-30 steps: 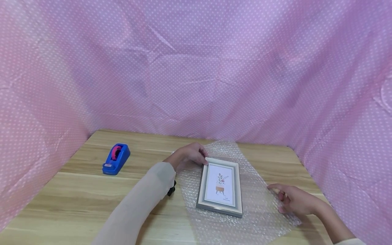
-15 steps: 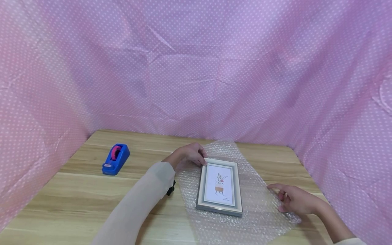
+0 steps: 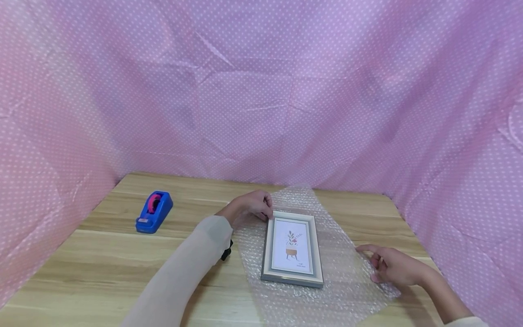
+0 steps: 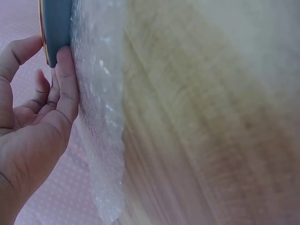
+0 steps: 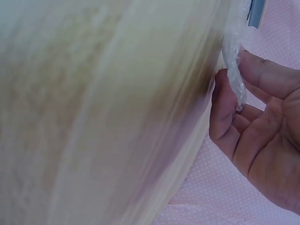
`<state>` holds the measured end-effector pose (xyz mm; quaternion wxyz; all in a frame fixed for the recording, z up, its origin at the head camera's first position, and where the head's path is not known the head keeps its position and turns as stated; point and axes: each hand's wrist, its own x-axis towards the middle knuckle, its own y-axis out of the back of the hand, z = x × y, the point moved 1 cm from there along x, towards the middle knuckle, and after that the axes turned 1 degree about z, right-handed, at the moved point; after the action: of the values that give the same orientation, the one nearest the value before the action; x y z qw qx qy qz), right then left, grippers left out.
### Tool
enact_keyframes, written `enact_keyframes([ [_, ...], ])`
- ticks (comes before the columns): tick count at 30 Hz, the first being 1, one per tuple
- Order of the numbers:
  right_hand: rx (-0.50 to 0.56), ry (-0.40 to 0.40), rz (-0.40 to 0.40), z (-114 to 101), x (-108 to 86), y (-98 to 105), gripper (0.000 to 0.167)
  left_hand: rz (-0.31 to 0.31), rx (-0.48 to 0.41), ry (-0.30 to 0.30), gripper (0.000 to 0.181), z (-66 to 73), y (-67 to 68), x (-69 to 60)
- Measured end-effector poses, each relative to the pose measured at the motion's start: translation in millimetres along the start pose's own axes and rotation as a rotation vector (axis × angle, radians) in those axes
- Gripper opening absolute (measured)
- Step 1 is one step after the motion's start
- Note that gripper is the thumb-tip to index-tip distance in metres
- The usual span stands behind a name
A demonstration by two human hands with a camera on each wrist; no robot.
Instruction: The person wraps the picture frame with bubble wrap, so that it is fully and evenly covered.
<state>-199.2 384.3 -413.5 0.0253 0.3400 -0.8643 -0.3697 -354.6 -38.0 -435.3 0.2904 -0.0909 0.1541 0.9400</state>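
A picture frame (image 3: 292,247) with a silvery border and a potted-plant print lies face up on a sheet of bubble wrap (image 3: 343,268). My left hand (image 3: 254,203) pinches the frame's far left corner; in the left wrist view the thumb is on its face and a fingertip meets its underside, beside the bubble wrap (image 4: 101,93). On the right, my right hand (image 3: 398,266) holds the bubble wrap's right edge. The right wrist view shows that edge (image 5: 233,70) between thumb and fingers, with a bit of the frame (image 5: 256,14) at the top.
A blue tape dispenser (image 3: 154,212) with a pink roll stands on the left of the wooden table (image 3: 122,263). Pink dotted cloth (image 3: 261,100) hangs around the table's back and sides. The bubble wrap's far corner reaches the table's back edge.
The frame's far end has swung slightly left, and my left hand has shifted a little left with it. My right hand stays in nearly the same place at the bubble wrap's edge.
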Motion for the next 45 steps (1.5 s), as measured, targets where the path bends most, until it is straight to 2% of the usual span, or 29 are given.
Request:
enact_keyframes([
  [4, 0.000, 0.034, -0.002, 0, -1.0, 2, 0.067, -0.019, 0.014, -0.005, 0.027, 1.0, 1.4, 0.4],
  [8, 0.073, 0.099, -0.008, -4, -5.0, 9, 0.058, -0.036, 0.045, -0.010, 0.022, 1.1, 2.3, 0.4],
  [13, 0.173, 0.105, -0.002, -11, -8.2, 23, 0.033, -0.035, 0.049, -0.011, 0.019, 1.0, 2.8, -2.3],
  [15, 0.278, 0.130, -0.020, -14, -7.3, 28, 0.031, -0.033, 0.046, -0.009, 0.019, 1.2, 2.9, -3.4],
  [19, 0.567, 0.265, -0.119, -19, -0.7, 35, 0.040, -0.035, 0.031, -0.006, 0.020, 1.7, 2.7, -4.2],
  [21, 0.639, 0.324, -0.143, -22, 4.5, 35, 0.044, -0.039, 0.020, -0.004, 0.020, 1.7, 2.5, -4.0],
  [22, 0.635, 0.346, -0.135, -24, 7.5, 35, 0.045, -0.043, 0.016, -0.002, 0.020, 1.6, 2.4, -3.9],
  [25, 0.561, 0.344, -0.057, -31, 17.5, 32, 0.045, -0.049, 0.009, 0.005, 0.021, 1.3, 2.5, -4.0],
  [28, 0.462, 0.311, 0.039, -42, 29.5, 29, 0.033, -0.050, 0.013, 0.004, 0.022, 1.0, 2.9, -4.6],
  [31, 0.394, 0.310, 0.093, -53, 43.4, 24, 0.022, -0.050, 0.010, 0.005, 0.023, 0.5, 3.7, -4.6],
  [37, 0.381, 0.370, 0.078, -71, 72.9, 13, 0.014, -0.044, 0.005, 0.018, 0.023, -0.9, 5.0, -4.6],
  [45, 0.369, 0.330, 0.037, -89, 107.5, -4, 0.012, -0.034, 0.013, 0.011, 0.021, -1.3, 5.1, -4.3],
])
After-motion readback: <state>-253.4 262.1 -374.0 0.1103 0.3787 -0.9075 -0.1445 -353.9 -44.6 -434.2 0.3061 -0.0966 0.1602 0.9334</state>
